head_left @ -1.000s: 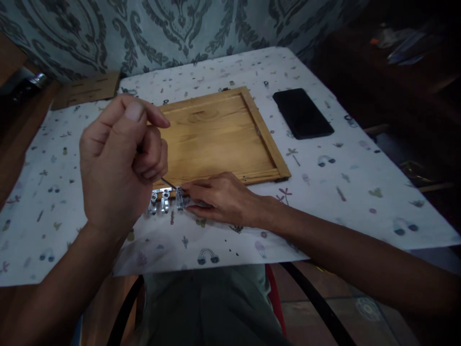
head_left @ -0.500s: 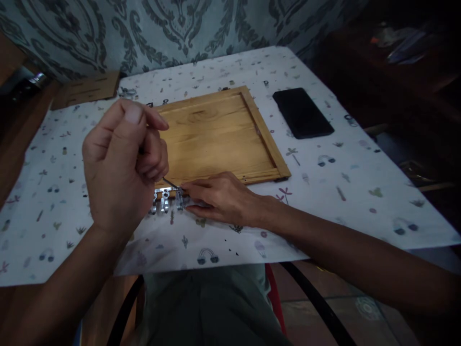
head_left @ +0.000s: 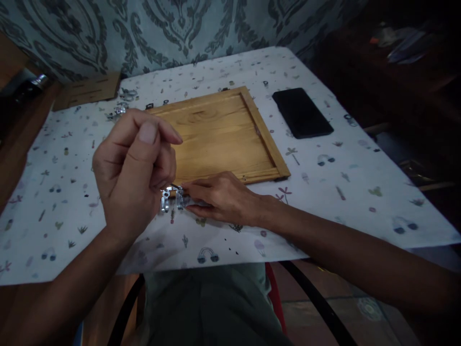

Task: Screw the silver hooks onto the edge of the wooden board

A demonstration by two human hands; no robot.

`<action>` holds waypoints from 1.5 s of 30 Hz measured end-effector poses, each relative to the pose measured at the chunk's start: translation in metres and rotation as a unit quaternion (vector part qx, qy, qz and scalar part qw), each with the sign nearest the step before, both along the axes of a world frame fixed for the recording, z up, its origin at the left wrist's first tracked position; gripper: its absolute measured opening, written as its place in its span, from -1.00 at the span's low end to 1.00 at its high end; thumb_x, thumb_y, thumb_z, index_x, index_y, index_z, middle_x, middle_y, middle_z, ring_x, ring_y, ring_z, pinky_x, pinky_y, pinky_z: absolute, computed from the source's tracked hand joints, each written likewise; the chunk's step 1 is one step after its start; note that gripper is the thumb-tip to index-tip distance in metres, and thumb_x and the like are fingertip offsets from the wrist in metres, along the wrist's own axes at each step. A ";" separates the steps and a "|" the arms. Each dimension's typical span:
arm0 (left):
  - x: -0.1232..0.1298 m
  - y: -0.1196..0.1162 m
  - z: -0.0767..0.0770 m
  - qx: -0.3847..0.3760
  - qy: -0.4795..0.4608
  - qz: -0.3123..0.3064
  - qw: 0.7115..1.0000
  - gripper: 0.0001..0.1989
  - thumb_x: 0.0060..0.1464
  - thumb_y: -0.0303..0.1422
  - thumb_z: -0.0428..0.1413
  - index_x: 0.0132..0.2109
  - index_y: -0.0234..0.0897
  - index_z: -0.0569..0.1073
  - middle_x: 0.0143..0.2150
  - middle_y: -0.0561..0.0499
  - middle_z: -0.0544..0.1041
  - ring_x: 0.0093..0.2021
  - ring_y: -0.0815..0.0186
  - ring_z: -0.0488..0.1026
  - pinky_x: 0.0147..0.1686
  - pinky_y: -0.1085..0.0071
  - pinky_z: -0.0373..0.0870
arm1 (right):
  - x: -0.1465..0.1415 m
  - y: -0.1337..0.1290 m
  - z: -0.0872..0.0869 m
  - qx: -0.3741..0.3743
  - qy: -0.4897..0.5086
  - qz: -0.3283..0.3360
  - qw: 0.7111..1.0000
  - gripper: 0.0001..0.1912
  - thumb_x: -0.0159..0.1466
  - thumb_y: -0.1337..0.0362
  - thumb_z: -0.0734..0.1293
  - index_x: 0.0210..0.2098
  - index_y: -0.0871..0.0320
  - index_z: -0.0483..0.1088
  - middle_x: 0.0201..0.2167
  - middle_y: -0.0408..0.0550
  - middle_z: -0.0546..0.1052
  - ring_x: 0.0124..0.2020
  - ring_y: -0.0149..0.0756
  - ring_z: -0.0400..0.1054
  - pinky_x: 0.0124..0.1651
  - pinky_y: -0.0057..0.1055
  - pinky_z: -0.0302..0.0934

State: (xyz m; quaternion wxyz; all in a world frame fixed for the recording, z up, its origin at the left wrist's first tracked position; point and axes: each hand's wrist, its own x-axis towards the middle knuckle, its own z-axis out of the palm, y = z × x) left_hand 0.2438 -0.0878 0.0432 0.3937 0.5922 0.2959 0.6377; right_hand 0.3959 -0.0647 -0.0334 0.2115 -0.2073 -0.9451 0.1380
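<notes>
A framed wooden panel (head_left: 212,134) lies on the patterned tablecloth. My left hand (head_left: 139,173) is raised over the panel's left side, fingers curled round a thin dark rod (head_left: 175,186) whose tip shows below them; most of it is hidden. Small shiny metal clips (head_left: 165,202) sit along the panel's near edge, just right of and under that hand. With its fingertips together, my right hand (head_left: 225,199) rests at the near edge and touches the rightmost clip (head_left: 179,198); the fingers partly cover it.
Right of the panel lies a black phone (head_left: 302,113). Behind my left hand are more metal pieces (head_left: 120,109), and a brown cardboard piece (head_left: 88,91) lies at the back left. A patterned wall covering (head_left: 183,29) borders the table's far side.
My left hand has moved right and slightly down, nearer to the right hand, uncovering metal pieces behind it. My right hand stays in place.
</notes>
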 end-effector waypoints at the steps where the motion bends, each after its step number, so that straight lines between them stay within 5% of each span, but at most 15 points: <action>1: 0.000 0.000 0.000 -0.003 0.007 -0.016 1.000 -0.83 0.19 -0.38 0.12 -0.34 -0.40 0.46 -0.69 0.18 0.12 -0.74 0.58 0.01 -0.74 0.54 -0.07 | 0.000 0.000 0.000 0.000 0.001 -0.001 1.000 -0.78 0.32 0.19 0.28 -0.16 0.22 0.42 -0.30 -0.06 0.56 -0.39 -0.35 0.36 -0.43 -0.42 -0.01; 9: -0.007 0.007 0.002 -0.033 0.069 -0.104 0.992 -0.90 0.15 -0.35 0.12 -0.28 -0.26 0.51 -0.71 0.18 0.06 -0.77 0.51 -0.06 -0.75 0.45 -0.12 | -0.001 0.001 -0.003 0.003 0.020 0.002 1.000 -0.78 0.32 0.19 0.27 -0.14 0.20 0.42 -0.28 -0.08 0.56 -0.39 -0.36 0.37 -0.43 -0.41 -0.02; 15: 0.002 0.002 0.005 -0.073 0.043 0.059 0.995 -0.82 0.23 -0.40 0.02 -0.33 -0.23 0.47 -0.61 0.09 0.16 -0.64 0.42 0.07 -0.66 0.40 0.01 | 0.000 0.000 -0.002 0.005 0.006 -0.001 1.000 -0.75 0.31 0.18 0.29 -0.12 0.23 0.43 -0.27 -0.05 0.57 -0.37 -0.33 0.39 -0.43 -0.41 0.01; 18: 0.005 0.001 0.005 -0.083 0.007 0.079 0.993 -0.76 0.25 -0.45 -0.04 -0.37 -0.26 0.45 -0.64 0.11 0.10 -0.65 0.42 -0.01 -0.68 0.40 -0.05 | 0.000 0.000 -0.002 0.000 0.006 0.006 1.000 -0.75 0.33 0.18 0.27 -0.12 0.22 0.42 -0.26 -0.06 0.57 -0.38 -0.35 0.38 -0.42 -0.41 0.02; 28: 0.002 0.010 0.007 -0.094 -0.013 -0.028 0.995 -0.82 0.13 -0.47 0.01 -0.39 -0.30 0.47 -0.70 0.17 -0.02 -0.74 0.52 -0.17 -0.75 0.49 -0.22 | 0.000 0.000 0.001 -0.012 -0.006 0.003 1.000 -0.74 0.33 0.16 0.27 -0.12 0.22 0.42 -0.27 -0.06 0.57 -0.38 -0.33 0.38 -0.43 -0.40 0.00; 45: -0.008 0.015 0.011 -0.142 0.050 -0.177 0.973 -0.85 0.08 -0.44 0.07 -0.27 -0.25 0.54 -0.74 0.20 -0.02 -0.78 0.50 -0.14 -0.75 0.50 -0.13 | 0.000 0.001 -0.003 0.003 0.026 0.002 1.000 -0.75 0.34 0.16 0.25 -0.17 0.22 0.44 -0.30 -0.08 0.55 -0.39 -0.36 0.35 -0.43 -0.41 0.00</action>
